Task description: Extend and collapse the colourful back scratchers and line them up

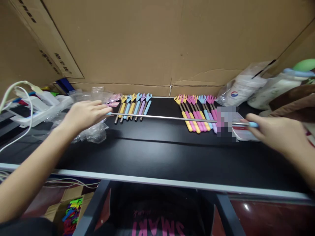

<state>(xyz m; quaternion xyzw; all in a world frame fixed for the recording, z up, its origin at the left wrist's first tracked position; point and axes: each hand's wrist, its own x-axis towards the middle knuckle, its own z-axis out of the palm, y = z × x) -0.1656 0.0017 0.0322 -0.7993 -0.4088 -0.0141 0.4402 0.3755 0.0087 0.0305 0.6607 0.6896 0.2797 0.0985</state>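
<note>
A telescopic back scratcher (169, 117) is drawn out long and nearly level above the black table. My left hand (85, 116) is closed round its light-blue left end, where the fingers hide the tip. At the other end, my right hand (275, 131) grips near the blue handle tip. Behind the rod lies a left row of shortened back scratchers (133, 106) in yellow, blue and purple, claws pointing away from me. Further right, another row of back scratchers (197, 116) has yellow, pink, blue and purple handles; the rod crosses in front of it.
Crumpled clear plastic bags (94, 131) and a white power strip (41, 111) with cables lie left. A bagged paper cup (242, 90) and a bottle (268, 87) stand right. Cardboard (157, 42) walls the back. Below the table edge (157, 182), an open box (54, 211) holds colourful pieces.
</note>
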